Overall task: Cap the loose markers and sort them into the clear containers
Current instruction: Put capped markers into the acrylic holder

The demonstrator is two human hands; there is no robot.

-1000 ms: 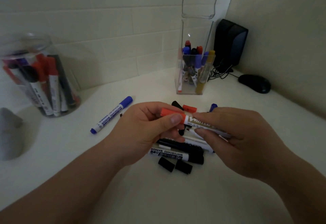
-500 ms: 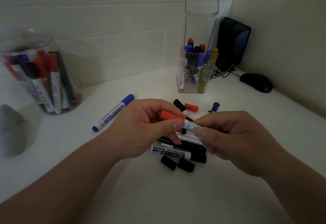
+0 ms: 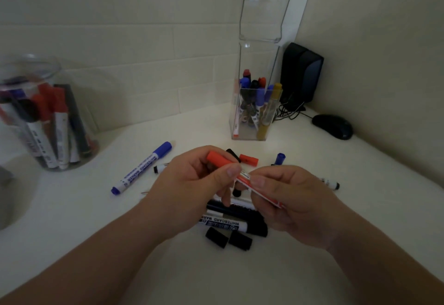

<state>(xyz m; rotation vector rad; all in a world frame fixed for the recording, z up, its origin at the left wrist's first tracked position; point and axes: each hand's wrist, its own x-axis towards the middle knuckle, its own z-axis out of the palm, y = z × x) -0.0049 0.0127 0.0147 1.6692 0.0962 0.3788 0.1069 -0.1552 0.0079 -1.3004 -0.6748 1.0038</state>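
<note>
One red marker (image 3: 221, 160), above table (image 3: 264, 280) centre: left grip (image 3: 192, 184) pinches its capped end, right grip (image 3: 295, 208) clamps its barrel. Two black caps (image 3: 216, 237) at six o'clock; one blue marker (image 3: 141, 168) at ten.

Your right hand (image 3: 295, 206) covered most of the barrel of the red marker (image 3: 219, 159). Below that marker, your left hand (image 3: 192, 192) hid part of the black markers (image 3: 242, 213). Far left of it, the jar (image 3: 55, 122) was blurred and cut by the edge.

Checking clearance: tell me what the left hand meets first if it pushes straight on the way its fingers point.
Probably the right hand, which grips the same red marker just ahead; depth is uncertain.
</note>
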